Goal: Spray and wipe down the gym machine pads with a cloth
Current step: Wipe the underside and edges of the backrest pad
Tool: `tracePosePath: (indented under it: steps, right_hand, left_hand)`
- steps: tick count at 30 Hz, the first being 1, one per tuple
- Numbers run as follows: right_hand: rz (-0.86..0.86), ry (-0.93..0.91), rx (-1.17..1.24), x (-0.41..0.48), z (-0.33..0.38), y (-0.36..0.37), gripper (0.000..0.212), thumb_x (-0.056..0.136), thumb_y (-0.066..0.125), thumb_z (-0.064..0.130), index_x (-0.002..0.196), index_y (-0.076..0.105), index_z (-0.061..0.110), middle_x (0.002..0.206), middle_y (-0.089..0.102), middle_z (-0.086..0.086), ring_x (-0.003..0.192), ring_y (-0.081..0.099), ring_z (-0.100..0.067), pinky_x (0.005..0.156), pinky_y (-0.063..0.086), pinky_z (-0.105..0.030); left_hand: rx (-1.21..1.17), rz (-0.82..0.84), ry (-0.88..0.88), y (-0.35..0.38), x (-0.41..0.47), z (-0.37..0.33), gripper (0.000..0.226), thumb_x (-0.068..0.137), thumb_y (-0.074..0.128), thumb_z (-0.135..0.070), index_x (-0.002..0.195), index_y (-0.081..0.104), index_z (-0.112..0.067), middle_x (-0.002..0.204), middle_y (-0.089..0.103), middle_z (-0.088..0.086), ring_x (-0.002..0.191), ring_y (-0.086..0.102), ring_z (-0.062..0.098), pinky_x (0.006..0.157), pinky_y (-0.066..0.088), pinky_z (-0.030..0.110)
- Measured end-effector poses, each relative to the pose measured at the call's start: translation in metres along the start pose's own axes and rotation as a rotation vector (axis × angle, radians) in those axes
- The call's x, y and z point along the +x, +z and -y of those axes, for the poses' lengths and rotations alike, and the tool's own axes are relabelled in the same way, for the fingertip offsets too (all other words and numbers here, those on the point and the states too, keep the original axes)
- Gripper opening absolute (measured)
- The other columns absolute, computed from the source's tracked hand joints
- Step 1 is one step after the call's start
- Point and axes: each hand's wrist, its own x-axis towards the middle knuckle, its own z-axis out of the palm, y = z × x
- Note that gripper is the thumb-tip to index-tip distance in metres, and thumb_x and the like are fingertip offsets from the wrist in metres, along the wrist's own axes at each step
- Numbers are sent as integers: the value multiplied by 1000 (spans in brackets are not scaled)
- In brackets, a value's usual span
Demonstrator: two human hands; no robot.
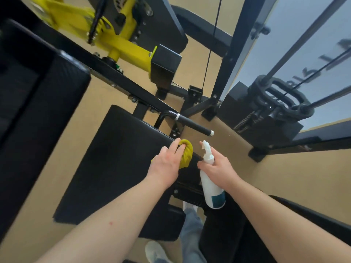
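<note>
Your left hand (167, 162) lies flat on the yellow cloth (187, 155), fingers nearly straight and a little spread, pressing the bunched cloth against the far right corner of the black seat pad (117, 158); a sliver of cloth also shows at the left side of your palm. Your right hand (218, 168) has its fingers curled round the neck of the white spray bottle (211, 186), which hangs base-down just beside the pad's right edge, its nozzle close to the cloth and its teal label near the bottom. Just beyond the cloth, a black grip handle (191, 126) with silver rings juts out past the pad's corner, close to both your hands. A black frame bar (121, 80) runs diagonally beyond the pad, carrying the yellow lever arm (121, 44) at the upper left. A large black back pad (38, 111) fills the left side. To the right, well apart from your hands, stands the weight stack (266, 118) with its guide rods, and a thin cable (209, 54) drops down behind the handle. Below your arms, a smaller black pad (163, 224) sits beside your jeans leg (191, 224) and pale shoe (157, 251) on the tan floor (284, 177).
</note>
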Motion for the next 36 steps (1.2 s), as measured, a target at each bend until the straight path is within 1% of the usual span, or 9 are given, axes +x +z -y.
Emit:
tracePosePath:
  steps: [6, 10, 13, 18, 21, 25, 30, 34, 36]
  right_hand:
    - [253, -119, -201, -51, 29, 53, 70, 97, 69, 32, 152, 33, 57, 111, 61, 23, 101, 61, -6, 90, 47, -30]
    - [323, -192, -258, -90, 33, 96, 68, 96, 70, 29, 151, 37, 55, 109, 63, 22, 101, 64, -9, 82, 49, -24]
    - [339, -238, -311, -120, 28, 128, 67, 95, 69, 27, 150, 40, 52, 104, 67, 15, 98, 66, -9, 86, 56, -32]
    - [399, -277, -434, -175, 13, 182, 67, 95, 72, 28, 151, 41, 48, 103, 60, 24, 94, 62, -4, 77, 49, -24]
    - [432, -279, -484, -204, 2, 208, 67, 95, 73, 36, 151, 40, 47, 105, 59, 24, 95, 60, -5, 76, 46, -23]
    - [436, -253, -545, -227, -13, 229, 68, 96, 71, 28, 153, 38, 46, 100, 54, 25, 89, 57, -6, 68, 42, -20]
    - [501, -259, -631, -233, -23, 248, 65, 96, 67, 25, 151, 41, 47, 101, 60, 22, 89, 62, -10, 68, 47, -18]
    - [544, -253, -688, -218, -27, 263, 64, 93, 68, 27, 148, 43, 48, 99, 67, 16, 88, 67, -12, 70, 56, -23]
    - [537, -252, -706, -207, -35, 268, 64, 92, 69, 28, 148, 43, 47, 101, 68, 14, 89, 68, -12, 73, 59, -27]
  left_hand:
    - [-88, -6, -246, -8, -101, 11, 87, 93, 69, -37, 154, 10, -19, 138, 34, 7, 109, 61, 19, 84, 54, 29]
    - [-243, 29, -412, 4, -177, 19, 94, 89, 65, -61, 155, 11, -21, 132, 38, 3, 107, 64, 21, 84, 54, 32]
    - [-426, 17, -523, 21, -234, 24, 90, 87, 61, -68, 153, 17, -24, 132, 40, 1, 110, 62, 24, 87, 55, 38]
    - [-656, -94, -618, 53, -318, 27, 77, 89, 61, -62, 151, 33, -26, 133, 47, 0, 114, 58, 22, 86, 48, 32]
    - [-789, -161, -639, 71, -359, 25, 56, 95, 62, -35, 148, 46, -28, 130, 48, -1, 118, 55, 20, 91, 48, 31]
    - [-736, -299, -735, 94, -402, 22, 38, 90, 54, -4, 115, 61, -31, 116, 52, -5, 99, 60, 22, 73, 51, 37]
    - [-611, -396, -874, 116, -425, 29, 47, 91, 56, -3, 133, 56, -25, 124, 53, 3, 102, 55, 27, 69, 39, 32]
    - [-581, -602, -831, 140, -421, 40, 38, 76, 74, 7, 108, 71, -14, 116, 57, 8, 100, 57, 33, 69, 54, 37]
    - [-534, -519, -792, 158, -413, 43, 33, 80, 74, 4, 109, 71, -12, 119, 56, 8, 103, 57, 32, 74, 57, 37]
